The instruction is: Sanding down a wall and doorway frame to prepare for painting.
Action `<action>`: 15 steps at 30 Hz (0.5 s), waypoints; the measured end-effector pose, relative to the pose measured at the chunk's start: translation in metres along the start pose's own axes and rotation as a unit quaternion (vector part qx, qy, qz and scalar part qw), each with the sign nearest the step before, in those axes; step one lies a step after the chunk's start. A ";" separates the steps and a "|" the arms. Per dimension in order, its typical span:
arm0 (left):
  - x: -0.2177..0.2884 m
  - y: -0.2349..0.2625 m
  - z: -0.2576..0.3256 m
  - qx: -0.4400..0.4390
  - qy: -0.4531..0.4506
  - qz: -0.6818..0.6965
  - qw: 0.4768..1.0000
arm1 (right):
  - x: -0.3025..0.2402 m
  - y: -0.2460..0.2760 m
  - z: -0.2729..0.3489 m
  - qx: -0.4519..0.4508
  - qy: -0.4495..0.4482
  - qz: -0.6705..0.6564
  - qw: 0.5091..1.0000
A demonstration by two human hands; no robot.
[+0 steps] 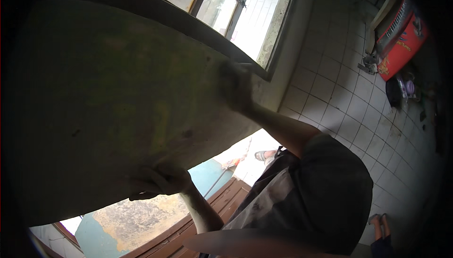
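While the left hand (158, 182) curls its fingers around the lower edge of a big, dull greenish board (108, 102), the right hand (234, 86) grips its upper right edge. Held tilted, the board fills the view's left, in front of a window (236, 8). White tiles (349, 102) lie right.

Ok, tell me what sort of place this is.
Probably a tiled room in a house under repair or in rough use: white wall tiles, a window, and a big stained board gripped by both hands.
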State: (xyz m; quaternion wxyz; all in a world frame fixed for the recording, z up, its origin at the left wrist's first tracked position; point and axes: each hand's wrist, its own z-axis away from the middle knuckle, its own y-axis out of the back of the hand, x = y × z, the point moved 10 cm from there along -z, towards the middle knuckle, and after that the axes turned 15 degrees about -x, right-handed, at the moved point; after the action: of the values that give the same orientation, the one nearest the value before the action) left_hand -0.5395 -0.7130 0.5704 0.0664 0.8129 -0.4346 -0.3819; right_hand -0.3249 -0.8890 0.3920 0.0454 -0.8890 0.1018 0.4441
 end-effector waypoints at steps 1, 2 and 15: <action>-0.007 0.003 0.001 -0.005 0.037 0.035 0.999 | 0.042 0.003 0.015 -0.021 -0.056 0.057 0.997; -0.006 0.008 -0.001 -0.004 0.037 0.039 0.999 | 0.105 0.014 0.051 0.043 -0.219 0.039 0.974; 0.001 0.003 -0.002 0.032 0.009 0.006 0.999 | 0.099 -0.083 0.059 -0.375 -0.199 -0.430 0.797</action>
State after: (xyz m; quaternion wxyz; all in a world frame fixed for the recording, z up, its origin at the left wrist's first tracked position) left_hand -0.5395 -0.7161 0.5722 0.0468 0.8156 -0.4507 -0.3599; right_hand -0.2950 -0.8116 0.2766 -0.0857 -0.6808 -0.4766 0.5496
